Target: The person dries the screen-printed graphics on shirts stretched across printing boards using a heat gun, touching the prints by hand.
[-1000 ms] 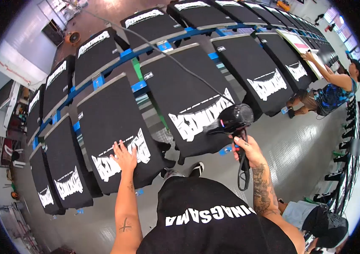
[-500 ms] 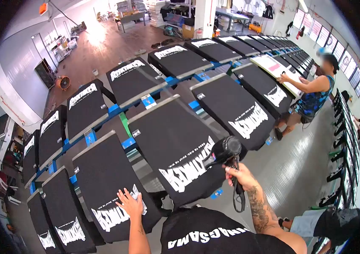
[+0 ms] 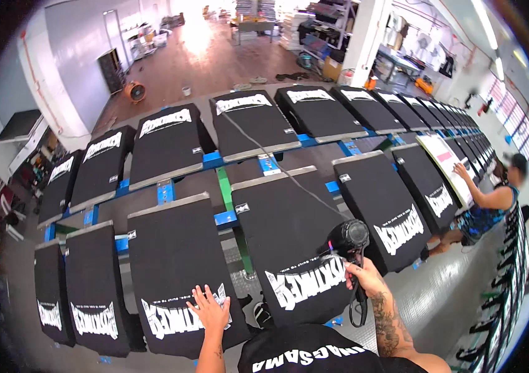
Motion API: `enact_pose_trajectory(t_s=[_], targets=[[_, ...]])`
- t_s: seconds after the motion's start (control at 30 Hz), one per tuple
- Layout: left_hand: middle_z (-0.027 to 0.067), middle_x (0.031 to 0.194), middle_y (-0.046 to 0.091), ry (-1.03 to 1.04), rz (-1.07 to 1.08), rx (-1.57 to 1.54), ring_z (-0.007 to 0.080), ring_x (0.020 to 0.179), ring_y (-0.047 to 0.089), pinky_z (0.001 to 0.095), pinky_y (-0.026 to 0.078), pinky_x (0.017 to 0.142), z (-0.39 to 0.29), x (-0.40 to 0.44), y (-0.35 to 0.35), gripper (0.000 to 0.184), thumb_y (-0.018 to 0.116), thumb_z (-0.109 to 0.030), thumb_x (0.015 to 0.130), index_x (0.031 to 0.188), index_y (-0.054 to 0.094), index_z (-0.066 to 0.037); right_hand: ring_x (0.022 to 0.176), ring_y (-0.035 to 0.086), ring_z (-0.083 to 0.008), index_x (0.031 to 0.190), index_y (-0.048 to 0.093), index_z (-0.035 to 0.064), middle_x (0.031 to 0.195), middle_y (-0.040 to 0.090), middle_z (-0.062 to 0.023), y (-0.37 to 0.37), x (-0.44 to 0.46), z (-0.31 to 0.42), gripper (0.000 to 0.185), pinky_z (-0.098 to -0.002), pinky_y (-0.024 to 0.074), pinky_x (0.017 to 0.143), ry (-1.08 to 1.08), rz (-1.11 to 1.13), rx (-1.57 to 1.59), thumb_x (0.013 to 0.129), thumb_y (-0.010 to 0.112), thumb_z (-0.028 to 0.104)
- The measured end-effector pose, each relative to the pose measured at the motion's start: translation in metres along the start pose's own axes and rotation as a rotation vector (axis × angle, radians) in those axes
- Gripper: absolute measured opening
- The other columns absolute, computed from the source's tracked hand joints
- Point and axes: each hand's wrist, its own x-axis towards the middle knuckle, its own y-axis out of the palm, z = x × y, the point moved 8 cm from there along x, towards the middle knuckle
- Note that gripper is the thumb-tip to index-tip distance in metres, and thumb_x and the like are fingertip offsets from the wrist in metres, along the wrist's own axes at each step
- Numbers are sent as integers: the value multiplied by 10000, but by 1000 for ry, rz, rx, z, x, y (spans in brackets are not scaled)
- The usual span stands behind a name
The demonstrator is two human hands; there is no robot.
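Observation:
My left hand [image 3: 210, 309] lies flat with its fingers spread on the white print of a black shirt [image 3: 177, 255], which is stretched over a flat board. In my right hand [image 3: 365, 278] is the handle of a black hair dryer [image 3: 348, 236]. The dryer is held above the print of the neighbouring black shirt [image 3: 289, 230], its nozzle pointing left. A dark cord runs from the dryer up and left across the boards. Each of the two shirts also bears a small white mark near its far edge.
Two long rows of boards with printed black shirts are joined by a blue rail [image 3: 216, 163]. At the right a person [image 3: 491, 202] handles a white-framed screen [image 3: 446, 165]. An orange fan [image 3: 134, 92] stands on the floor at the back left.
The view has shifted, so the rows sit differently in the frame. My left hand stays on the print of its shirt. The dryer remains in my right hand over the neighbouring shirt.

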Motion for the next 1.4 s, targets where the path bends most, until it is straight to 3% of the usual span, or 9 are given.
enact_pose_trajectory(t_s=[0.17,0.3,0.47,0.53,0.7,0.97,1.2,1.4], targets=[[238,1585,231,0,-3,26,382,1497,150,670,36,1149,-2,0,-2,839,561,-562,899,1494,344,-11,603,581,-130,1242,494,-33,787,577,-54,56,1,4,417,-275,497,545,65,326,-87,957,635,237],[236,1568,266,-68,-42,9,383,1487,189,659,56,1155,-6,-9,-1,808,601,-515,888,1476,371,-10,640,579,-112,1133,527,-3,801,585,-45,70,-15,-15,328,-278,486,579,143,580,-165,971,629,264],[228,1542,307,-192,-140,-21,376,1464,239,629,134,1159,-26,-52,10,722,624,-414,899,1429,411,28,644,565,-103,1189,498,1,800,573,-36,30,-35,-25,375,-269,479,574,174,685,-106,978,626,283],[227,1510,346,-251,-177,9,376,1443,276,627,182,1147,-42,-77,17,668,617,-373,916,1402,432,46,642,563,-101,1189,498,4,797,572,-33,-1,-38,-24,376,-267,479,573,143,678,-79,976,630,284],[214,1509,355,-322,-171,32,365,1443,283,615,182,1155,-88,-136,32,656,602,-364,930,1419,418,33,606,594,-113,979,546,31,772,608,-40,-100,-36,-39,260,-271,478,557,104,539,-68,963,645,271],[182,1545,337,-397,-96,-3,348,1459,262,583,177,1169,-116,-178,39,626,566,-373,963,1442,410,-2,558,576,-143,984,548,15,729,589,-54,-209,-31,-37,227,-288,486,512,16,273,110,955,636,223],[174,1576,296,-434,-100,76,352,1477,237,627,202,1146,-71,-159,29,653,579,-396,946,1443,409,-6,548,578,-135,964,556,26,727,583,-48,-247,-21,-29,256,-281,485,496,-66,-24,75,957,634,270],[184,1597,249,-541,-87,88,363,1482,220,652,153,1150,11,-107,-5,704,606,-391,928,1477,369,-19,558,577,-137,1003,545,30,744,570,-54,-208,-9,-29,282,-286,501,504,-33,-108,122,949,651,285]])
